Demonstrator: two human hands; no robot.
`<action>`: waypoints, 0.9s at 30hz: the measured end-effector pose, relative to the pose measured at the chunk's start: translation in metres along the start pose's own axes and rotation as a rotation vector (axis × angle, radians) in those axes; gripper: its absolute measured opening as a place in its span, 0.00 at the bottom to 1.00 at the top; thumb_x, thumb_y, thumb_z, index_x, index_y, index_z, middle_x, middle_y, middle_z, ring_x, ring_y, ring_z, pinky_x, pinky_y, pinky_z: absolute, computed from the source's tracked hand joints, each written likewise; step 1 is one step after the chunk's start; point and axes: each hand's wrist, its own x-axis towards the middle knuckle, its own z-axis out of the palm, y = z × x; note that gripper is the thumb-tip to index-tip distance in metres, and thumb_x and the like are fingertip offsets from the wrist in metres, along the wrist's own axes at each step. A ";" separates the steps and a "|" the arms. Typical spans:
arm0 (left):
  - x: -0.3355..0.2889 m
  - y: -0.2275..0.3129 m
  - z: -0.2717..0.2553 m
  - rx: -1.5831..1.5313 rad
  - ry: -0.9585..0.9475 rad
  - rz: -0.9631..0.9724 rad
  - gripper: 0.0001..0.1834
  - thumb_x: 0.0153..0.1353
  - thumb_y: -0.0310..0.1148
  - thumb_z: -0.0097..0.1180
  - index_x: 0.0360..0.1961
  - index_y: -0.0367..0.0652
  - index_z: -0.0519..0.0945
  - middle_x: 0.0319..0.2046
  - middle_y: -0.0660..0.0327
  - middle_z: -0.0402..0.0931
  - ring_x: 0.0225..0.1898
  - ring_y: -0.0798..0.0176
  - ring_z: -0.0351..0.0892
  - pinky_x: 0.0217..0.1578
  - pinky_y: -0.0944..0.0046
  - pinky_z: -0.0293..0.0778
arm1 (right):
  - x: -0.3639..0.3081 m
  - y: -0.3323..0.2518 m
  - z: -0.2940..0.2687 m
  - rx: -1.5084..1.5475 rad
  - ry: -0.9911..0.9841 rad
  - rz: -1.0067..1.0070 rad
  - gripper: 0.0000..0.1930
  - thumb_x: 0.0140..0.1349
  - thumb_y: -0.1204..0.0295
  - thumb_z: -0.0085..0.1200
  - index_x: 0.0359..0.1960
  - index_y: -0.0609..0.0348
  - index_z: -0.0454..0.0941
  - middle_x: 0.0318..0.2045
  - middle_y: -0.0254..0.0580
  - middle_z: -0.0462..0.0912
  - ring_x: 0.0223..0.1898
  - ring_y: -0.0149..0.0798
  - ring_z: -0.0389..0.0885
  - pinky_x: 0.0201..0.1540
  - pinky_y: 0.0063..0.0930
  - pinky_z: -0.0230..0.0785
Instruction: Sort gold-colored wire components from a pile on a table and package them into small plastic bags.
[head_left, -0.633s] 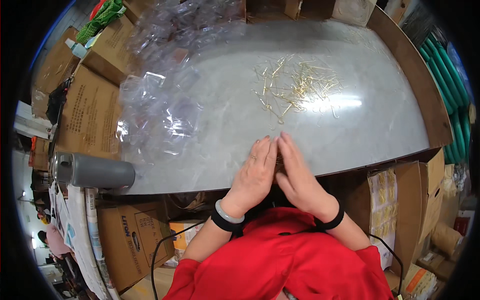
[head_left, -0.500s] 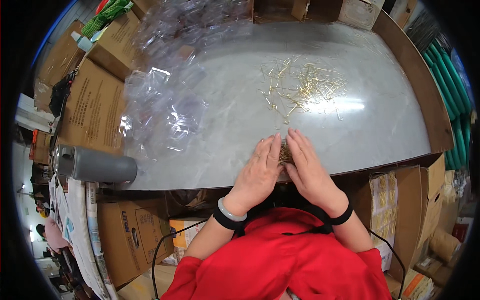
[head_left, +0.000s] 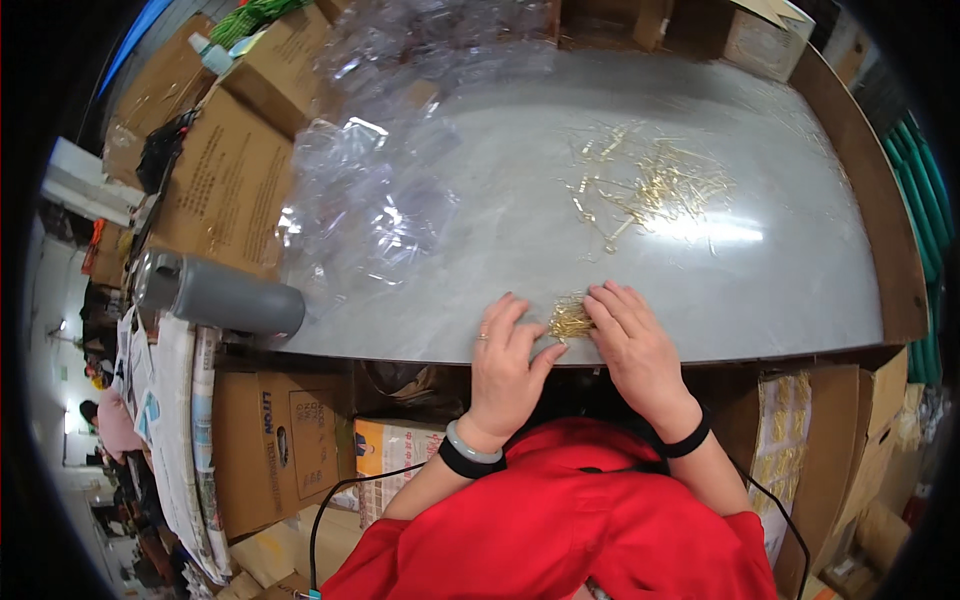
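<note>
A small, neatly lined-up bundle of thin gold metal hooks [head_left: 570,318] lies on the grey tabletop [head_left: 480,250] near its front edge. My left hand [head_left: 507,362] is just left of it, fingers apart and slightly bent, with the thumb close to the bundle's lower left. On the other side, my right hand [head_left: 637,348] rests with fingers stretched out, their tips against the bundle's right end. Neither hand grips it. Farther off lies a loose, tangled pile of similar gold hooks [head_left: 665,180].
Clear plastic packets [head_left: 385,200] are heaped along the left side. A grey bottle [head_left: 235,297] lies at the front left, beside cardboard boxes [head_left: 220,180]. A cardboard wall [head_left: 870,180] borders the right edge. Below the table, a carton [head_left: 285,440] stands left.
My hands have moved apart, uncovering the bundle that was pressed between them. The left hand has shifted away leftward. The whole view has shifted a little as well.
</note>
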 end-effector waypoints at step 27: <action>0.094 -0.098 -0.122 0.504 -0.210 -0.184 0.30 0.68 0.33 0.58 0.69 0.39 0.67 0.67 0.39 0.65 0.69 0.36 0.63 0.66 0.47 0.65 | -0.002 0.011 -0.003 0.025 0.124 -0.015 0.18 0.61 0.79 0.61 0.53 0.61 0.80 0.55 0.45 0.82 0.61 0.51 0.78 0.66 0.47 0.69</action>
